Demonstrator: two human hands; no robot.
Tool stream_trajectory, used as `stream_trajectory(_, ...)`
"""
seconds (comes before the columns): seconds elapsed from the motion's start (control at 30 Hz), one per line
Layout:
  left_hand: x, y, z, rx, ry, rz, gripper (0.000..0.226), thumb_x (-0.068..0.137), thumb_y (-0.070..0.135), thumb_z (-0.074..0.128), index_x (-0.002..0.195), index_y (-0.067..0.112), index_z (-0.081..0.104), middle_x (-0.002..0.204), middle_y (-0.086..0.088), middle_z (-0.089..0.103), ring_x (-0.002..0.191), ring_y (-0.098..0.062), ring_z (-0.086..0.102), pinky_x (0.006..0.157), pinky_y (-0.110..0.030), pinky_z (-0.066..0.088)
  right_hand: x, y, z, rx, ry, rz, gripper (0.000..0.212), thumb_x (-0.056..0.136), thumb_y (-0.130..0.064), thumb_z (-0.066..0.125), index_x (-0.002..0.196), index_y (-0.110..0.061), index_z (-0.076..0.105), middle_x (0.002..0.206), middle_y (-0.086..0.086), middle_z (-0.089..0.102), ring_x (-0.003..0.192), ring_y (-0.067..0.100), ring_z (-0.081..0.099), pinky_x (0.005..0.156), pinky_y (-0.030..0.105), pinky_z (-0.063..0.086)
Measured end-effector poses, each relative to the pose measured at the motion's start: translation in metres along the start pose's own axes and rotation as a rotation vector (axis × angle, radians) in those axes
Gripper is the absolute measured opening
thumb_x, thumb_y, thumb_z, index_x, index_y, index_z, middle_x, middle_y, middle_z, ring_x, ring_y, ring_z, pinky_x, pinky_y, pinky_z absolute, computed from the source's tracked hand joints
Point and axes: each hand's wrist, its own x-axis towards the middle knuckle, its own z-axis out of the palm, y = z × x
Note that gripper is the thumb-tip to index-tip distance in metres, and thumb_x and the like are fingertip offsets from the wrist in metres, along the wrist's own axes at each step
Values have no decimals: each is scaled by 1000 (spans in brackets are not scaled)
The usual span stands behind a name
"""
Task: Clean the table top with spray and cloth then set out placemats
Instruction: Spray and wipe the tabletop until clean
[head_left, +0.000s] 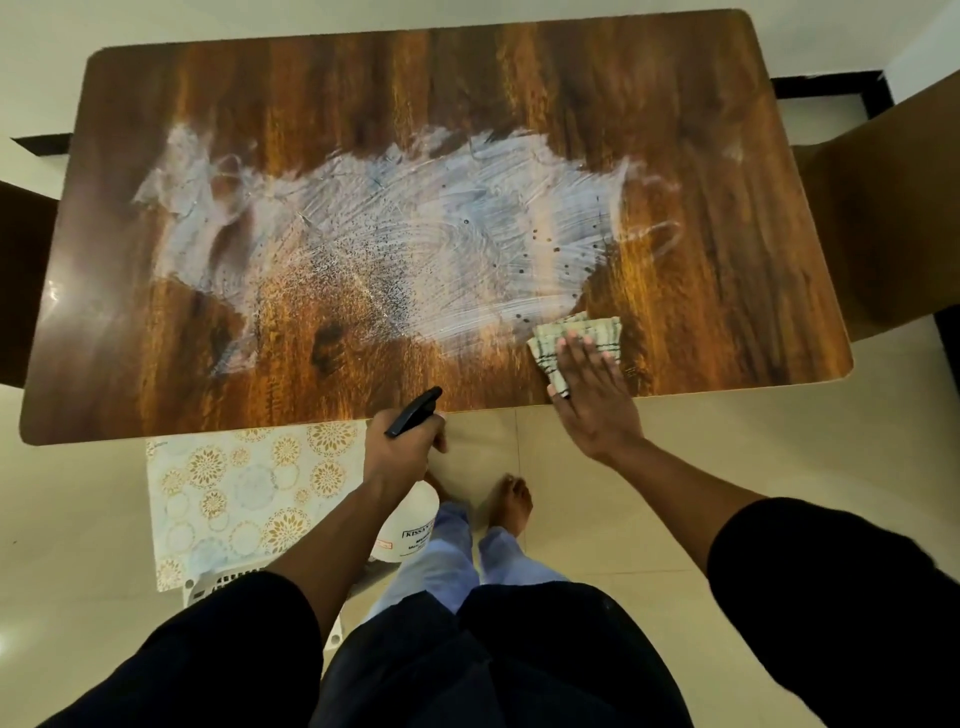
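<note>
The wooden table top (363, 93) fills the upper view, with a wide white smear of wet spray (415, 223) across its middle. My right hand (592, 395) lies flat on a folded checked cloth (582, 338) near the table's front right edge. My left hand (402, 447) grips a white spray bottle (410, 525) by its black trigger head (413, 410), held just off the front edge, nozzle pointing toward the table. A patterned placemat (244, 499) with gold and blue circles lies below the front edge at the left.
A brown chair (893, 218) stands against the table's right side, and a dark chair (21, 270) at the left. A white slatted plastic item (218, 584) sits under the placemat. My bare feet (511, 501) stand on pale floor tiles.
</note>
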Motion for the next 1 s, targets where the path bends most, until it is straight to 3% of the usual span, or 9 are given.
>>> stream_trajectory(0.23,-1,1,-8,-63,11,-28,24,85,25,71,64,14,76,72,-20,75,46,-19,49,46,-27,42,23,-9,-13,68,-16,222,71,110,-51,17,165,-18,-13,172,2,-21,158,21,-23,128,39,-13)
stream_trajectory(0.33,2,-2,-13,-55,18,-37,32,94,19,72,63,19,77,70,-16,76,54,-26,56,47,-28,42,24,-32,-6,43,-15,213,73,110,-49,22,164,-17,-16,171,3,-25,157,23,-25,127,40,-14)
stream_trajectory(0.47,13,-7,-32,-91,87,-53,34,97,16,73,63,18,76,66,-10,74,73,-49,71,43,-26,43,38,-84,5,-4,-64,69,75,110,-50,23,163,-17,-20,169,3,-30,155,23,-30,128,42,-14)
stream_trajectory(0.53,16,-10,-41,-107,116,-51,31,97,16,73,66,16,75,68,-13,75,77,-50,73,43,-26,43,45,-112,10,-13,-87,-31,75,110,-51,22,162,-18,-21,168,1,-33,154,23,-32,128,43,-14)
stream_trajectory(0.67,22,-10,-62,-113,166,-71,33,96,17,74,64,15,76,71,-20,76,48,-24,58,53,-29,41,57,-174,17,-58,-157,-223,76,110,-50,23,163,-17,-18,169,2,-30,154,23,-31,128,45,-11)
stream_trajectory(0.77,23,-7,-82,-159,215,-82,24,98,9,71,77,-3,75,73,-25,74,39,-11,53,46,-23,43,62,-215,19,-126,-226,-431,76,109,-48,27,165,-16,-13,171,2,-23,157,24,-24,129,44,-8)
stream_trajectory(0.83,23,-9,-95,-179,243,-86,23,97,5,67,77,-6,73,72,-25,74,39,-11,55,44,-21,42,64,-229,24,-153,-240,-565,73,110,-49,25,166,-17,-7,173,2,-16,159,23,-18,129,42,-9)
stream_trajectory(0.9,26,-15,-110,-173,263,-87,26,96,6,66,72,3,74,70,-20,75,42,-13,56,44,-25,42,66,-231,26,-164,-235,-629,70,110,-52,20,167,-18,-4,174,1,-12,160,20,-16,129,41,-8)
stream_trajectory(1.0,32,-27,-129,-193,285,-111,26,97,12,70,72,8,76,70,-17,76,46,-19,53,46,-27,40,77,-222,23,-196,-250,-666,70,107,-56,9,166,-22,-9,172,-3,-19,158,17,-21,128,39,-12)
